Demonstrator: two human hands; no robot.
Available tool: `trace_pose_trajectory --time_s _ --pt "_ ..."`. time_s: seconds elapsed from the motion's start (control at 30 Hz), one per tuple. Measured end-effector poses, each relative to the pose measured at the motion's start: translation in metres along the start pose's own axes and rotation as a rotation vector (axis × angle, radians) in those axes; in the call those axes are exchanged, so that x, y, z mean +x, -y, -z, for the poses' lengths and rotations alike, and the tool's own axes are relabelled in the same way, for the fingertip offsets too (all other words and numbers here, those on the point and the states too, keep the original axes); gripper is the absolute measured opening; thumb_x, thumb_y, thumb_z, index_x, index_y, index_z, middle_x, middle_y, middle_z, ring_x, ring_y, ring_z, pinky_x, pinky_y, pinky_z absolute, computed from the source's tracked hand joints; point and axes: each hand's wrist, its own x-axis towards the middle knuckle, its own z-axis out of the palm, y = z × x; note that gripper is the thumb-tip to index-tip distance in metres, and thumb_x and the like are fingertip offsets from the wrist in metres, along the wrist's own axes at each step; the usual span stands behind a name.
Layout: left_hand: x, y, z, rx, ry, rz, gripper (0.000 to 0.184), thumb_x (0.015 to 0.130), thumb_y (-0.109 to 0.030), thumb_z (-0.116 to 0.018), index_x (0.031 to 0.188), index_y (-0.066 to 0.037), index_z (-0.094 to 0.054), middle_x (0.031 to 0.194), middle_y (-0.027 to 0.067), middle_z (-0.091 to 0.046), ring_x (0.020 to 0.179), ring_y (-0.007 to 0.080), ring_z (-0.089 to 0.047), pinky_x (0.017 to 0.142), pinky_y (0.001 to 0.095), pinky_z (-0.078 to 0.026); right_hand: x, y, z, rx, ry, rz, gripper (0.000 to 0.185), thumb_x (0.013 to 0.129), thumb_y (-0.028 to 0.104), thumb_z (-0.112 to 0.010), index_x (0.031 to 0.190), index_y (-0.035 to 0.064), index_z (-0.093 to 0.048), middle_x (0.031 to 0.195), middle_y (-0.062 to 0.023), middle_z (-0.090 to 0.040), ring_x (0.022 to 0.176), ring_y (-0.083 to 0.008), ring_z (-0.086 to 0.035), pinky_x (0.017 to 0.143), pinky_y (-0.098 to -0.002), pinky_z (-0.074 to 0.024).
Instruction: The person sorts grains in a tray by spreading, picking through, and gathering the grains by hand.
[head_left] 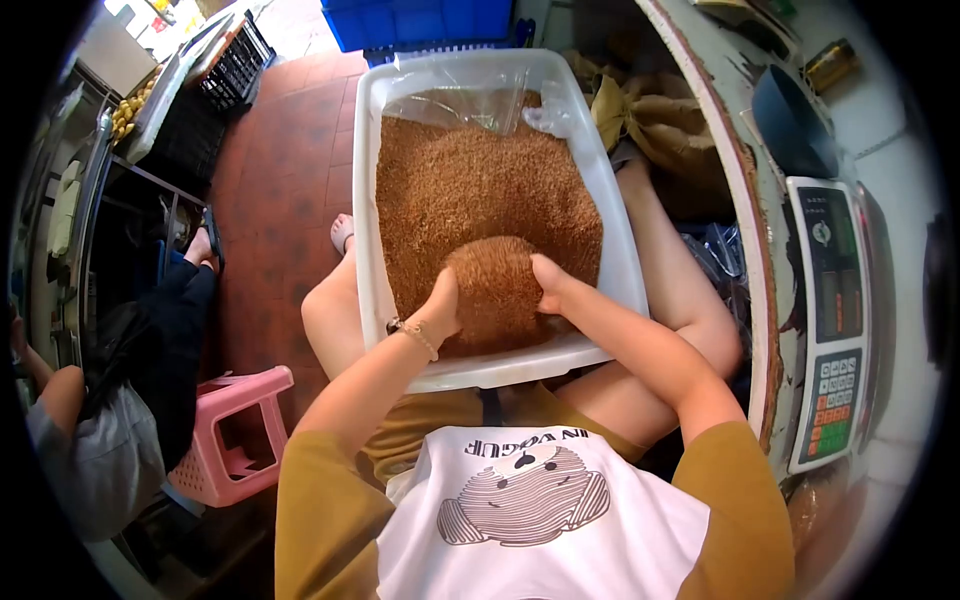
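Observation:
A white plastic tub point(368, 220) between my knees holds a deep heap of small reddish-brown grains point(480, 180). At its near end, my left hand point(443, 303) and my right hand point(550, 284) face each other around a rounded mound of grains point(492, 278). Both thumbs show at the mound's sides, and most of the fingers are hidden under it or in the grains. The mound is slightly blurred; I cannot make out whether a sieve or bowl lies beneath it. A beaded bracelet point(418, 338) circles my left wrist.
Clear plastic point(480, 108) lies over the grains' far end. A blue crate point(420, 25) stands beyond the tub. On the right, a counter carries a digital scale point(832, 320) and a dark bowl point(795, 122). A pink stool point(230, 440) and another seated person point(110, 450) are on the left.

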Motion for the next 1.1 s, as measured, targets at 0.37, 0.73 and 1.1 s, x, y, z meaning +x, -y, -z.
trace_pose_trajectory --time_s 0.37,0.73,1.1 --pt "0.109 -0.13 0.016 1.913 -0.47 -1.132 0.042 0.092 -0.033 -0.047 0.119 -0.002 -0.056 0.119 0.0229 -0.057 0.106 0.0387 -0.056 0.088 0.0498 -0.048 0.131 0.09 -0.011 -0.742 -0.517 0.91 0.028 0.087 0.028 -0.053 0.091 0.0045 -0.067 0.084 -0.0143 -0.069 0.087 -0.0293 -0.066 0.081 -0.0432 -0.0505" --pt "0.045 -0.019 0.019 1.609 -0.781 -1.468 0.052 0.08 -0.022 -0.062 0.13 -0.012 -0.053 0.131 0.012 -0.051 0.128 0.0329 -0.041 0.107 0.0479 -0.03 0.08 -0.005 0.03 -1.401 -0.802 1.557 0.047 0.089 0.031 -0.058 0.134 0.0179 -0.051 0.136 -0.0124 -0.046 0.123 -0.0344 -0.043 0.102 -0.0518 -0.0313" --pt "0.04 -0.02 0.013 1.534 -0.766 -1.456 0.048 0.078 -0.018 -0.064 0.125 -0.011 -0.056 0.131 0.013 -0.05 0.128 0.0325 -0.04 0.108 0.0473 -0.028 0.062 0.005 0.023 -1.394 -0.835 1.422 0.039 0.091 0.03 -0.055 0.128 0.0179 -0.057 0.133 -0.0094 -0.05 0.124 -0.0313 -0.041 0.103 -0.0523 -0.0286"
